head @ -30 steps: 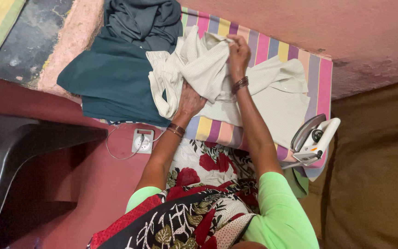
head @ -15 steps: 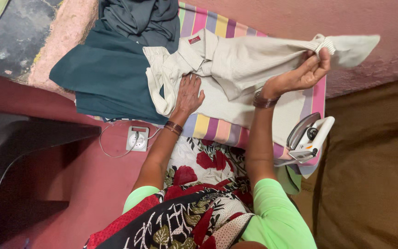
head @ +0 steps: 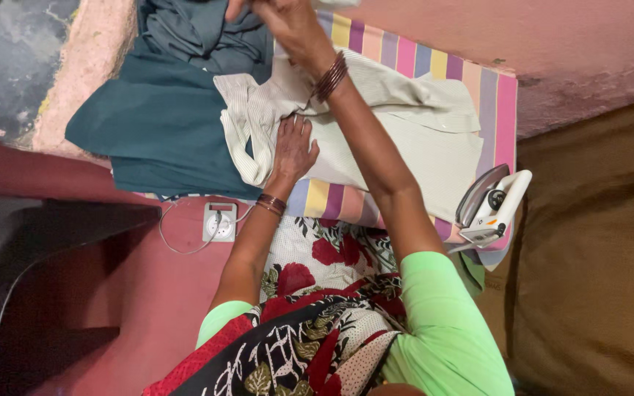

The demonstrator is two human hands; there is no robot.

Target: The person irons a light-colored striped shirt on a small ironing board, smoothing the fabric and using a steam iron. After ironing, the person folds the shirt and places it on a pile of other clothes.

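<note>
Your left hand (head: 291, 147) lies flat, fingers spread, pressing down on the cream striped shirt (head: 405, 139) near its collar end, bangles at the wrist. Your right hand (head: 284, 18) reaches across to the far edge of the board at the top of the view, fingers curled around a part of the shirt's cloth, though the frame cuts off the fingertips and you cannot see exactly how they pinch it. That shirt is spread over the striped ironing cloth (head: 504, 110), its body lying toward the right and its bunched part under your left palm. Just left of the shirt, and touching it, sits a folded dark teal garment (head: 163, 132), with a crumpled grey garment (head: 199, 33) piled beyond it. At the right corner of the striped cloth a white iron (head: 493, 209) stands tilted on its heel, well apart from both hands. Below the board's near edge a white wall socket (head: 219, 222) sits on the red surface with a thin cord looping from it.
</note>
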